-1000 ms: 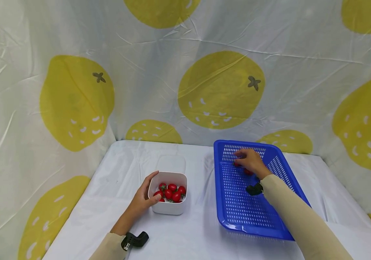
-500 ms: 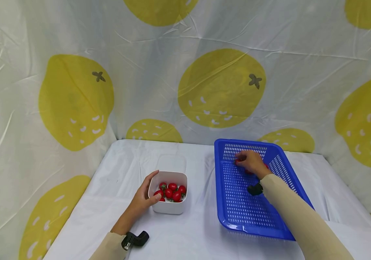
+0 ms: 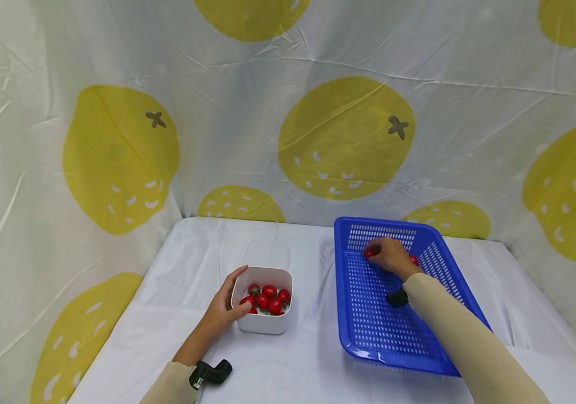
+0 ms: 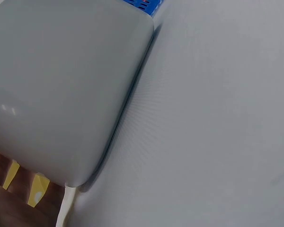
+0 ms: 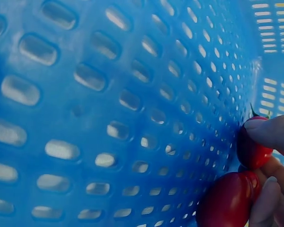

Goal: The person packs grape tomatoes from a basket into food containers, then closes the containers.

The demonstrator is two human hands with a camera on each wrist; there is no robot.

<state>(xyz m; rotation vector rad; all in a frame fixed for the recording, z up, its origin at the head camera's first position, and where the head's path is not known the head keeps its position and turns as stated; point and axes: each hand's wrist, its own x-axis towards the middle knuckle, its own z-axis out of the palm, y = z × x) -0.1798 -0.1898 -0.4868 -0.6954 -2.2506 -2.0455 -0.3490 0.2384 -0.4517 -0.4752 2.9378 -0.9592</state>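
Tomatoes (image 3: 263, 301), main risk: the pinched tomato (image 5: 248, 152) could squirt loose and roll across the basket (image 3: 363, 352); likely cause, smooth round skin under a small thumb contact.
Second tomato (image 5: 222, 203): touches the pinched one, close against the fingers; could be knocked away or bruised by uneven squeezing. Cannot tell whether it is also gripped.
Green stem (image 5: 255, 114): may catch in a basket slot or break off if dragged along the wall.
Box (image 3: 262, 324): left of the basket, apart from it, on the counter (image 3: 308, 359); could tilt if its rim is pulled down.
Right hand (image 3: 390, 258): inside the basket, toward its far end; thumb and fingers pinching a tomato.
Left hand (image 3: 219, 306): left of the basket, curled round the box, thumb over the rim.
Tomato places: several in the box, left of the basket; others in the basket, at the right hand and near the right wall.
Tomato look: small, oval, glossy, deep red; green stems on some; no splits seen.
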